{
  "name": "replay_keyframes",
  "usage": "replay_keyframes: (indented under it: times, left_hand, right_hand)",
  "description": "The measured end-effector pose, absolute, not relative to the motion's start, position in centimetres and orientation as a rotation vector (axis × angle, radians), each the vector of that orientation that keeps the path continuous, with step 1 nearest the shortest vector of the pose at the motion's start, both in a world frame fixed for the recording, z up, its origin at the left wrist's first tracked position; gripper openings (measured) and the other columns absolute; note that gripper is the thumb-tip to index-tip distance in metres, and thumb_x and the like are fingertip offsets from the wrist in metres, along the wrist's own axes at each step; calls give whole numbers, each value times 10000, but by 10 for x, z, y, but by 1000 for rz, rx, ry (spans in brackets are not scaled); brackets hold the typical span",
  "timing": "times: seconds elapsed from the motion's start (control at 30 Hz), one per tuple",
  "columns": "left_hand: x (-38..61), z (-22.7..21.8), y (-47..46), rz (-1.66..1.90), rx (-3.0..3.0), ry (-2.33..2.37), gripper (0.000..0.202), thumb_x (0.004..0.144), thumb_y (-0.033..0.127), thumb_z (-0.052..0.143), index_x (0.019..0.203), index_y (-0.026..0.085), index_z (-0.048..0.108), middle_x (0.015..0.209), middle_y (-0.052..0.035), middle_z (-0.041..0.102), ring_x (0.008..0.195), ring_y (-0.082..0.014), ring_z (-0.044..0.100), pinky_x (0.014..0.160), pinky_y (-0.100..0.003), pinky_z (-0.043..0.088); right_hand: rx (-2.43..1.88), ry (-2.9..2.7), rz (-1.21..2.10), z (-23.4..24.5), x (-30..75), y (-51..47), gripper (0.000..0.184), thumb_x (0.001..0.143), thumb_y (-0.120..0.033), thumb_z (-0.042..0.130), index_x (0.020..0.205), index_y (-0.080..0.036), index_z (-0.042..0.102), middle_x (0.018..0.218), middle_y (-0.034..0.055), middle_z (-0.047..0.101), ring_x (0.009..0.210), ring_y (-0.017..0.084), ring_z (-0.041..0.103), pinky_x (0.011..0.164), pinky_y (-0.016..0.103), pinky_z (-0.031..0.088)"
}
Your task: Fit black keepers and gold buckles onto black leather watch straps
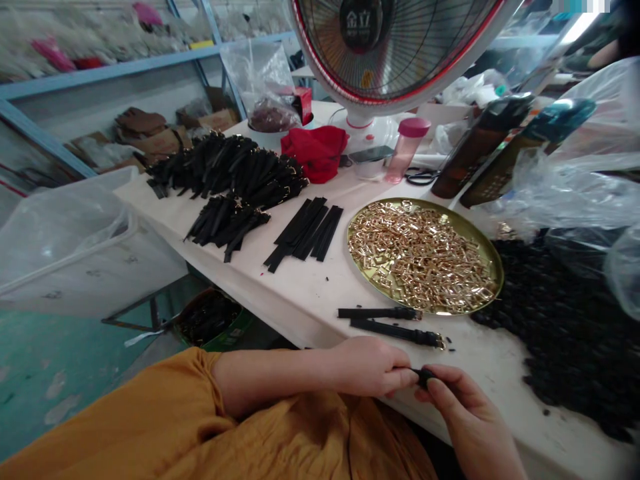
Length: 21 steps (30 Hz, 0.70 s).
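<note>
At the table's near edge, my left hand (373, 367) is closed, its thumb and fingers pinching one end of a small black strap (424, 377). My right hand (465, 410) grips the same strap from the other side between thumb and forefinger. Most of that strap is hidden by my fingers. Just beyond lie two black straps with gold buckles, the nearer strap (390, 329) and the farther strap (373, 313). Behind them stands a round gold tray (351, 257) heaped with small gold buckles (425, 257).
Flat black strips (305, 233) lie mid-table, beside piles of buckled straps (225, 170). Small black pieces (575, 340) spread at right. Farther back are a fan (370, 53), red cloth (315, 153), pink-lidded bottle (407, 150) and scissors (423, 177). A white bin (90, 257) stands left.
</note>
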<state>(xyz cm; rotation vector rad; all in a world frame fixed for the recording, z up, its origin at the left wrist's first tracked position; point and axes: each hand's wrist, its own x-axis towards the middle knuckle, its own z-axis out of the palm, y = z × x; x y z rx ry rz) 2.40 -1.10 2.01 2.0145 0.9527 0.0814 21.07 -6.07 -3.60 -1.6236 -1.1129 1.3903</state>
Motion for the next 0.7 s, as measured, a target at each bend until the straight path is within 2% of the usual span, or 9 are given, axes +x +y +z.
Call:
replay_keyframes:
  times: [0.1, 0.2, 0.3, 0.37, 0.47, 0.6, 0.7]
  left_hand:
    - [23, 20, -8, 70, 2030, 961, 304, 866, 341, 379, 721, 161, 576, 677, -7, 619, 607, -115, 536, 519, -197, 322]
    - [20, 18, -5, 73, 2014, 964, 268, 862, 300, 381, 739, 158, 572, 688, -10, 622, 625, -122, 554, 534, -201, 345]
    - [15, 19, -2, 26, 1915, 825, 198, 841, 205, 381, 867, 166, 574, 683, 8, 622, 617, -114, 569, 584, -199, 389]
    - [14, 21, -2, 86, 1935, 819, 270, 833, 189, 387, 1061, 160, 529, 800, -23, 641, 720, -138, 588, 651, -219, 413]
    - [15, 23, -3, 231, 1955, 875, 451, 853, 221, 368, 1298, 150, 334, 998, -82, 615, 877, -170, 572, 731, -247, 418]
    - [14, 24, -2, 179, 1856, 854, 609, 833, 205, 400, 1385, 166, 145, 892, -50, 636, 862, -170, 578, 739, -253, 420]
    - [12, 23, 2, 136, 1796, 833, 630, 820, 183, 404, 1388, 172, 131, 811, -25, 638, 822, -163, 582, 720, -247, 419]
  right_hand:
    - [-1622, -1085, 1419, -38, 209, -58, 328, 645, -452, 670, 827, -183, 621, 656, 16, 652, 646, 168, 594, 673, 274, 491]
    - [-1620, -1083, 1447, -40, 209, -54, 326, 617, -454, 690, 782, -177, 638, 621, 17, 639, 636, 172, 587, 666, 276, 490]
    - [-1646, -942, 1461, -43, 212, -51, 342, 562, -424, 737, 783, -178, 648, 624, 11, 636, 619, 172, 588, 638, 276, 491]
    - [-1613, -780, 1470, -42, 209, -50, 345, 533, -405, 758, 775, -185, 647, 667, 11, 644, 611, 167, 586, 604, 274, 492]
    - [-1452, -636, 1549, -39, 195, -49, 330, 556, -400, 748, 799, -200, 649, 775, 22, 660, 672, 174, 587, 618, 293, 492]
    - [-1465, -665, 1537, -42, 182, -50, 303, 589, -418, 726, 774, -191, 648, 679, 8, 633, 618, 156, 549, 605, 285, 462]
    - [-1580, -790, 1461, -46, 183, -49, 318, 587, -458, 711, 695, -170, 633, 559, -8, 568, 557, 149, 504, 553, 276, 425]
